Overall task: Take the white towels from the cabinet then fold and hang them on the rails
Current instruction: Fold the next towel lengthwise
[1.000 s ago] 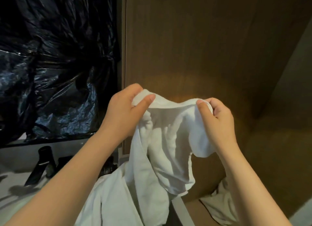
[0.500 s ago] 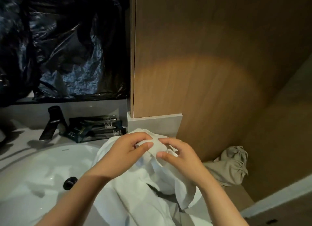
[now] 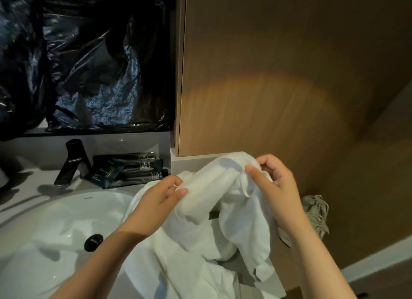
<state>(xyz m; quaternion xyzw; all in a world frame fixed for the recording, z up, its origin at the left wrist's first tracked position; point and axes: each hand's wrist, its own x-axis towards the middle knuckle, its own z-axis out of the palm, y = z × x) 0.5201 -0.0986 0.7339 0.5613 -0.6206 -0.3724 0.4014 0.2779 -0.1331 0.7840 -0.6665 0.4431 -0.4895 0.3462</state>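
- Since half a second ago the two hands have drawn apart: they were almost touching over the bunched cloth, and now a span of white towel [image 3: 223, 187] stretches between them, with the right hand higher than before.
- Head view: the left hand [image 3: 160, 200] pinches the towel's left end between thumb and curled fingers, above the right rim of the sink [image 3: 55, 231].
- The right hand [image 3: 274, 187] grips the towel's upper fold, thumb pressed against it and fingers curled behind, in front of the wood panel [image 3: 267, 86].
- The towel sags between the two grips in a thick roll. The rest hangs down over the sink's right side and the counter's right end, reaching the bottom edge of the view.
- The round black drain [image 3: 93, 242] shows in the sink, left of the left forearm.
- A dark faucet [image 3: 71, 162] stands at the counter's [image 3: 33, 182] back edge, behind the sink.
- Dark packets [image 3: 127, 169] lie just beside the faucet, toward the counter's back right corner.
- Crumpled black plastic sheeting [image 3: 89, 64] covers the wall above the counter.
- A greyish cloth [image 3: 316, 211] lies bunched to the right of the right forearm, against the wood panel.
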